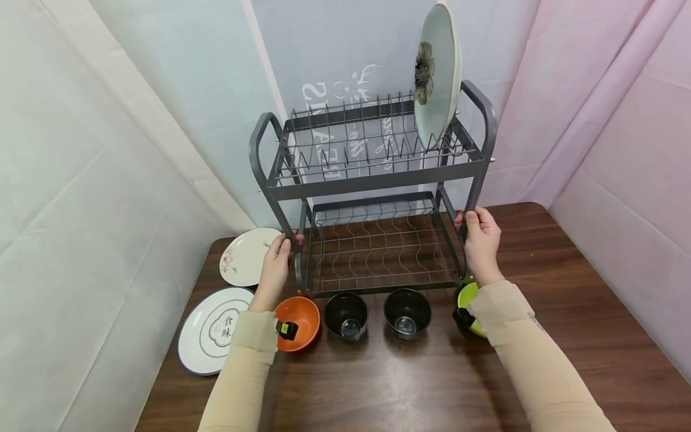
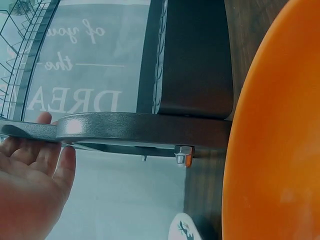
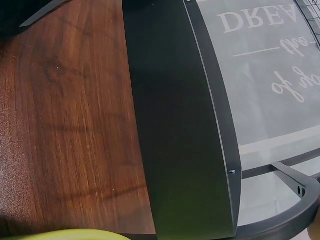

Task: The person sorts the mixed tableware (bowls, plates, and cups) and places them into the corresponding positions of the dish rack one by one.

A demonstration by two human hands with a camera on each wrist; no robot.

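Rack [image 1: 375, 182] is dead between my hands, long axis left-right, one end each, so neither hand is nearer. Left hand [image 1: 274, 267] grips the left side post, right hand [image 1: 482, 246] the right one, both below the top tier. Thumbs in front, fingertips just showing behind the metal; no slack gap that I can see. Right wrist cam barely catches its hand, so that read is from the head view.

Plate [image 1: 438, 78] stands on edge at the top tier's right end, nearer my right hand; I'd judge that end heavier and tippier. Left black bowl [image 1: 345, 312] and right black bowl [image 1: 407, 312] sit just ahead of the bottom rail. Can't tell if the feet bear on the table [image 1: 367, 390].
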